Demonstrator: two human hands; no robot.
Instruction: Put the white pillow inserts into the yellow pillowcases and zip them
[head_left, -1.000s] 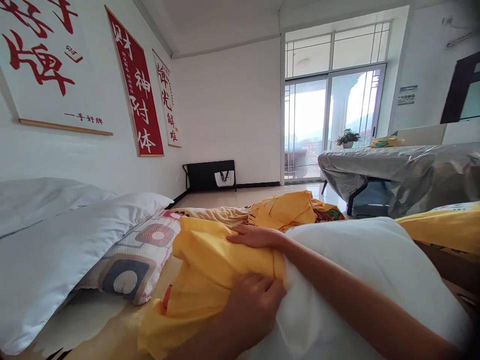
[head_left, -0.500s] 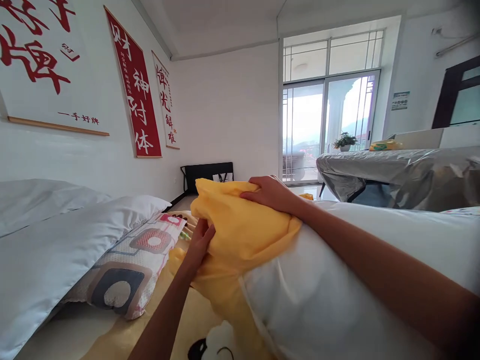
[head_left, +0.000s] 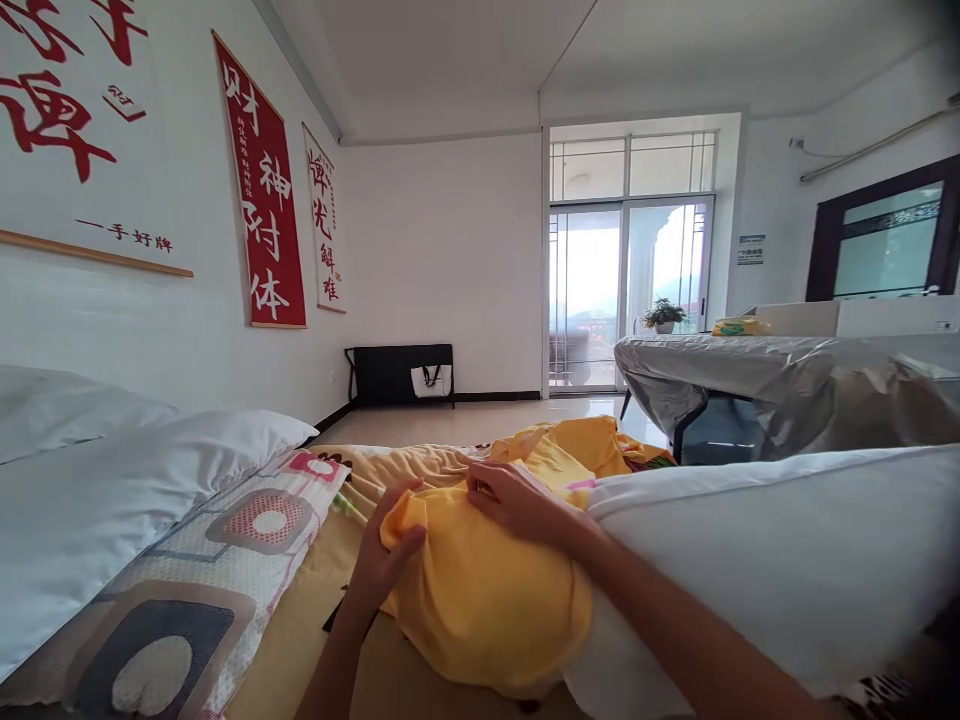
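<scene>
L hand (head_left: 386, 560) + R hand (head_left: 517, 505) pinch yellow pillowcase (head_left: 487, 600) edge over white pillow (head_left: 750, 560).

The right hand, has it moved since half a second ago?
Yes. The right hand has dropped: before it was level with the black rack by the wall, now it sits well below it, on the yellow cover.

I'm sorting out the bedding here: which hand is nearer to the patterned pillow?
Left. The left hand grips the yellow pillowcase on the side facing the patterned pillow; the right hand lies on the pillowcase's top, farther away.
</scene>
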